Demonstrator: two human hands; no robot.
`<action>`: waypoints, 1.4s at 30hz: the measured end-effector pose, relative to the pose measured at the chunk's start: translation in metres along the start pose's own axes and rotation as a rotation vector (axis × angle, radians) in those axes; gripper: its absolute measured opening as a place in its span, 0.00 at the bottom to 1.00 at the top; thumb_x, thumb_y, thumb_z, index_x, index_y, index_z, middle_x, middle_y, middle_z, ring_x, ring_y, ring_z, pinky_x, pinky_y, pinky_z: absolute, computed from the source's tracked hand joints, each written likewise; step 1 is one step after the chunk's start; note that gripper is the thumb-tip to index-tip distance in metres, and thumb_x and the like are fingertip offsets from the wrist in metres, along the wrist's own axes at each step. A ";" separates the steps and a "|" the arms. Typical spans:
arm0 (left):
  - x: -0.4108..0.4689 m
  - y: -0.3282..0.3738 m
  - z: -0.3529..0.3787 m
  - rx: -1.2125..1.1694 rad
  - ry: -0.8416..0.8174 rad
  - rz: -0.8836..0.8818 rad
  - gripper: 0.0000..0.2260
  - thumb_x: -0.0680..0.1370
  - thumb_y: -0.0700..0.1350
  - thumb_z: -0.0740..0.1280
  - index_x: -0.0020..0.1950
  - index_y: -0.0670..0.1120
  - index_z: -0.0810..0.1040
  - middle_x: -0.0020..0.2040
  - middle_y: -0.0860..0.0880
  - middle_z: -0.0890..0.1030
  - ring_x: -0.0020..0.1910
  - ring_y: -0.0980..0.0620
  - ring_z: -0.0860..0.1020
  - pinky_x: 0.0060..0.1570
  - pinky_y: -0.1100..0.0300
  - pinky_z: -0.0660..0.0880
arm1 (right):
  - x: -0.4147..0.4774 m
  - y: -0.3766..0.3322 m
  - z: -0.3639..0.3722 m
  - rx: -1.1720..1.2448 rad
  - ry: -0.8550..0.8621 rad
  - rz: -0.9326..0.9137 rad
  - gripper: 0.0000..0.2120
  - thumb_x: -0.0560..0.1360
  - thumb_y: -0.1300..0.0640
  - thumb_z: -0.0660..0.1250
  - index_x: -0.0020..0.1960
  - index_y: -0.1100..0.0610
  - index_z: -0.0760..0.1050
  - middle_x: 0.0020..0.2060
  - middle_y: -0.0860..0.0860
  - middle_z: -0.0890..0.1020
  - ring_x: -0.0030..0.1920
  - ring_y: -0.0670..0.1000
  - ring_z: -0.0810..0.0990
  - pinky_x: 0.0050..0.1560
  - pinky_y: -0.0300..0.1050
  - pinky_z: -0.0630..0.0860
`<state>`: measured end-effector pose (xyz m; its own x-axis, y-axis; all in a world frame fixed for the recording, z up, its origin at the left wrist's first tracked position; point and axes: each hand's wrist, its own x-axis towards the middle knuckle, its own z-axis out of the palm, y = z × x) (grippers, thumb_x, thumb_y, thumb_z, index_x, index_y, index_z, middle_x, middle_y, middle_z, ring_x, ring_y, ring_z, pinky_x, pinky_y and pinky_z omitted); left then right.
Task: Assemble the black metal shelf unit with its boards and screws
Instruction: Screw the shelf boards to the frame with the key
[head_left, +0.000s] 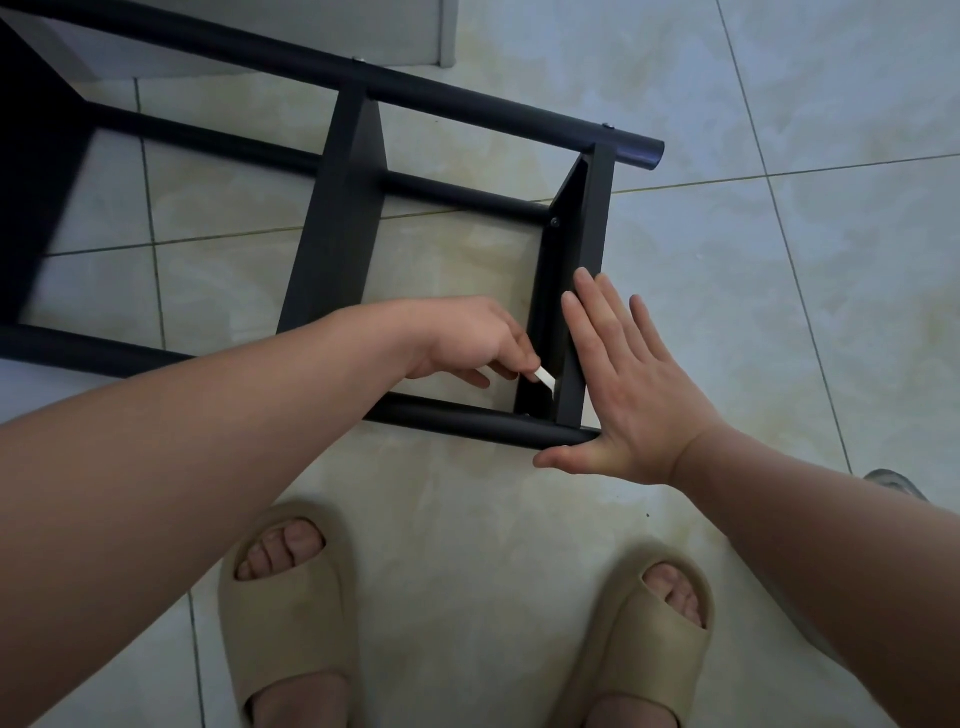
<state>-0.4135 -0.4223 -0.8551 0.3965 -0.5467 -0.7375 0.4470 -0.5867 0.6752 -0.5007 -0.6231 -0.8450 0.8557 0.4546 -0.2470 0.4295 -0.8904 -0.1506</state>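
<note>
The black metal shelf unit (343, 223) lies on its side on the tiled floor, its round tubes running left to right. Black boards stand between the tubes; the end board (582, 249) is at the right. My left hand (467, 338) pinches a small silvery tool (545, 375) whose tip sits at the inner lower corner of the end board, by the near tube (467, 418). My right hand (618, 374) lies flat with straight fingers against the outer face of the end board, thumb under the near tube's end. A screw head (555, 222) shows on the board's inner face.
My two feet in beige slippers (291, 603) stand on the pale floor tiles just in front of the shelf. A grey wall or cabinet base (415, 31) runs along the top. A grey object (893, 483) peeks out at the right behind my forearm.
</note>
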 end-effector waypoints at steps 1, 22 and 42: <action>0.000 -0.001 -0.001 0.006 -0.008 -0.005 0.08 0.80 0.40 0.68 0.43 0.49 0.83 0.39 0.57 0.83 0.52 0.56 0.79 0.54 0.57 0.76 | 0.000 0.000 0.000 -0.002 -0.001 0.000 0.63 0.67 0.18 0.54 0.82 0.65 0.44 0.82 0.60 0.43 0.82 0.60 0.41 0.80 0.65 0.47; -0.006 -0.012 -0.004 0.161 -0.181 -0.009 0.08 0.80 0.41 0.68 0.42 0.50 0.83 0.38 0.58 0.83 0.42 0.62 0.79 0.53 0.59 0.75 | 0.001 0.000 0.000 0.013 -0.005 0.004 0.63 0.67 0.18 0.54 0.82 0.65 0.44 0.82 0.60 0.43 0.82 0.60 0.41 0.80 0.65 0.46; -0.002 -0.008 0.009 -0.150 0.029 -0.008 0.03 0.78 0.42 0.70 0.49 0.49 0.84 0.42 0.54 0.86 0.44 0.57 0.84 0.46 0.61 0.78 | 0.001 0.000 -0.001 0.020 -0.002 0.005 0.63 0.67 0.18 0.54 0.82 0.65 0.45 0.82 0.60 0.44 0.82 0.60 0.41 0.80 0.64 0.46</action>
<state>-0.4249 -0.4219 -0.8586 0.4142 -0.5239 -0.7443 0.5643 -0.4938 0.6617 -0.5003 -0.6224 -0.8445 0.8573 0.4501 -0.2499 0.4193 -0.8921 -0.1683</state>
